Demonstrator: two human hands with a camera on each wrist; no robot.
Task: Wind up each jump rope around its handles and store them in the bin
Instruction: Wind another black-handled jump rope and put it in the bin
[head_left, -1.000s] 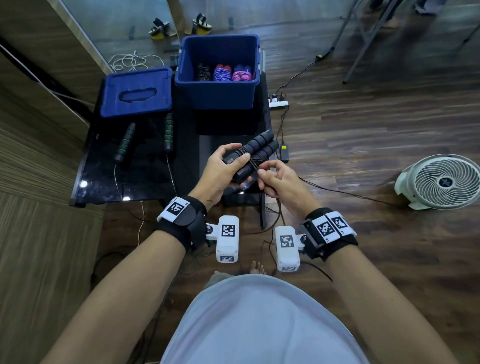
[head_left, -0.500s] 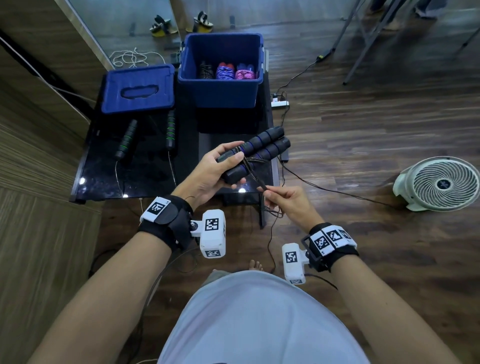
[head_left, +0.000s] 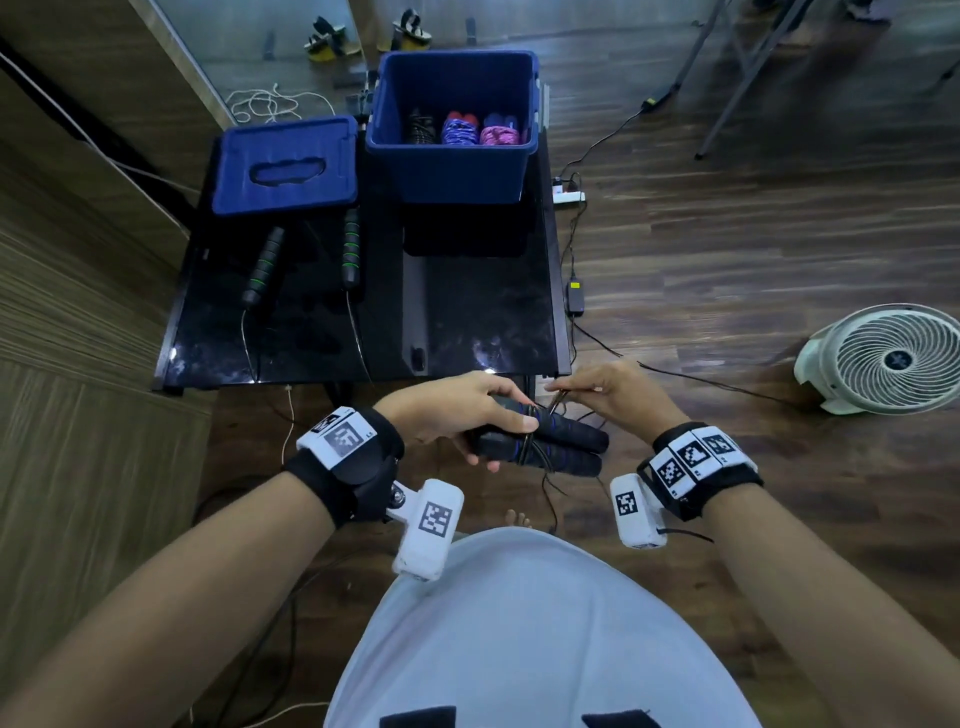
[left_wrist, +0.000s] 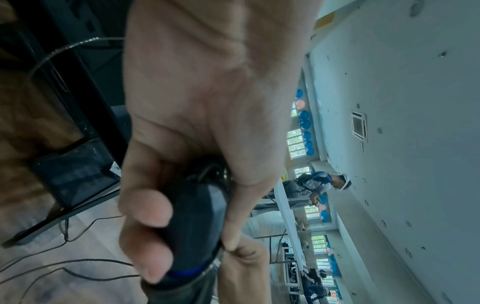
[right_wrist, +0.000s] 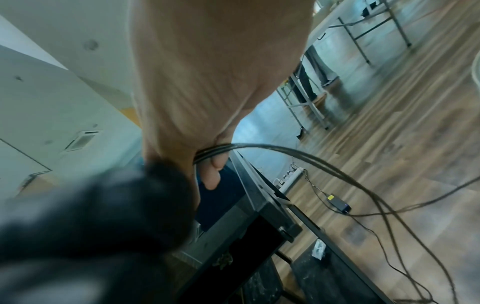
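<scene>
Just in front of the table's near edge, my left hand (head_left: 462, 418) grips a pair of black jump rope handles with blue rings (head_left: 563, 452), held side by side and pointing right. Several turns of thin dark cord (head_left: 530, 447) cross the handles. My right hand (head_left: 605, 387) pinches the cord (right_wrist: 215, 151) just beyond the handles, and the rest trails to the floor. The left wrist view shows fingers curled round a handle (left_wrist: 197, 222). The open blue bin (head_left: 452, 166) at the back of the table holds three wound ropes (head_left: 460, 130).
A second rope with green-ringed black handles (head_left: 265, 265) lies unwound on the black table (head_left: 467, 312), beside the blue lid (head_left: 285, 166). To the right on the wooden floor are a white fan (head_left: 883, 358), a power adapter (head_left: 575, 291) and cables.
The handles have come down off the table toward my body and now point right. My right hand, pulled back half a second ago, has swung up over them with the cord.
</scene>
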